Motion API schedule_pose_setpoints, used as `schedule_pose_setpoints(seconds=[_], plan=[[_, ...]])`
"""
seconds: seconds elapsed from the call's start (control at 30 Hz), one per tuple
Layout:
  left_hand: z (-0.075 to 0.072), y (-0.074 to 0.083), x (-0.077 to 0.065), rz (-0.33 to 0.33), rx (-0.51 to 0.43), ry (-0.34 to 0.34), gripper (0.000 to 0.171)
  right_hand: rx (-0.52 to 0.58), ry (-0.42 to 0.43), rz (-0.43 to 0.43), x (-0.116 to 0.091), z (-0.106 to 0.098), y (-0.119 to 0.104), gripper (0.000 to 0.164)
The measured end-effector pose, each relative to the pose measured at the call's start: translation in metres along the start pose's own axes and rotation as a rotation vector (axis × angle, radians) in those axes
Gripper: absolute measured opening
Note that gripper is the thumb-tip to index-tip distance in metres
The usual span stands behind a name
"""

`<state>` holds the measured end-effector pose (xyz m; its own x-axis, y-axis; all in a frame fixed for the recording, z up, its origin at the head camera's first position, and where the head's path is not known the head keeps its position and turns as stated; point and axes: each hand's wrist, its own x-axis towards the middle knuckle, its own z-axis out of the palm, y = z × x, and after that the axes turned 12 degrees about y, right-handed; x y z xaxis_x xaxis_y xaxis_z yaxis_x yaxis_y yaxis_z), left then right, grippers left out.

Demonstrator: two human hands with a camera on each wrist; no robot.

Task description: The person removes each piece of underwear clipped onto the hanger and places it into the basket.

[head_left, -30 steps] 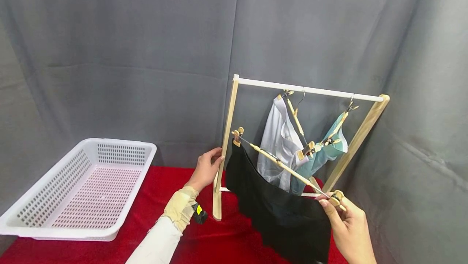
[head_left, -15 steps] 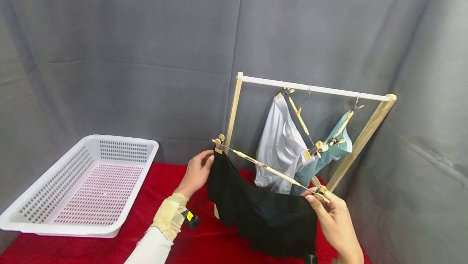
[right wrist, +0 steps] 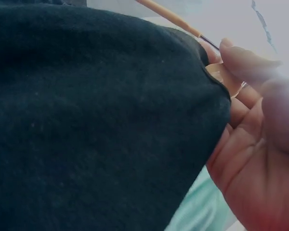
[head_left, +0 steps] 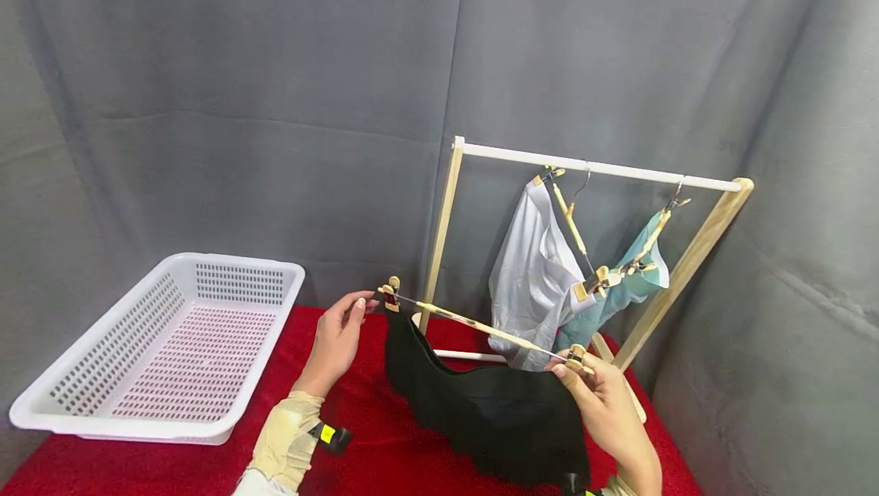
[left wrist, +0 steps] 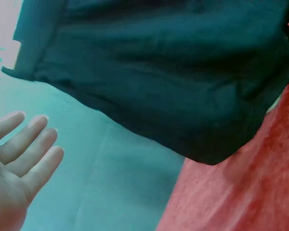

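My right hand pinches the right end of a wooden clip hanger, its thumb by the clip there. From the hanger's two clips a black garment hangs by its waistband, sagging in the middle. The hanger slopes down toward the right hand, in front of the drying rack. My left hand is at the hanger's other end, fingertips right at its tip beside the left clip. In the left wrist view the fingers are straight and spread below the black garment.
A small wooden rack with a white top bar stands behind. On it hang a pale grey garment and a teal garment on clip hangers. A white perforated basket rests at the left on the red cloth.
The clip hanger with the black garment has moved left, away from the rack's post. My left hand has shifted left along with the hanger's left end; the right hand keeps its pinch.
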<state>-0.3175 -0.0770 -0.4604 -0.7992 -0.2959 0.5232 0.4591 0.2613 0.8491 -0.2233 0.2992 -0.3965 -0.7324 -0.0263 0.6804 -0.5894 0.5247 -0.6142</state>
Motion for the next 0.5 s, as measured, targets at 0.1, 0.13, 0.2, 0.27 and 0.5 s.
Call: schedule_pose_setpoints(seconds=[0.1,0.13,0.2,0.27,0.5], plan=[[-0.014,0.005,-0.003,0.031,-0.029,0.008,0.030,0.040,-0.040,0.008,0.001,0.009,0.003,0.013],[-0.018,0.007,-0.004,0.038,-0.041,0.008,0.031,0.046,-0.053,0.006,0.002,0.012,0.003,0.013],[-0.025,0.010,-0.005,0.049,-0.076,-0.001,0.033,0.057,-0.077,0.002,0.002,0.018,0.004,0.013],[-0.032,0.013,-0.006,0.050,-0.101,-0.004,0.033,0.083,-0.107,-0.008,0.004,0.024,0.005,0.013],[-0.049,0.018,-0.008,0.153,-0.205,0.039,0.021,0.193,-0.203,-0.046,0.008,0.051,0.004,0.012]])
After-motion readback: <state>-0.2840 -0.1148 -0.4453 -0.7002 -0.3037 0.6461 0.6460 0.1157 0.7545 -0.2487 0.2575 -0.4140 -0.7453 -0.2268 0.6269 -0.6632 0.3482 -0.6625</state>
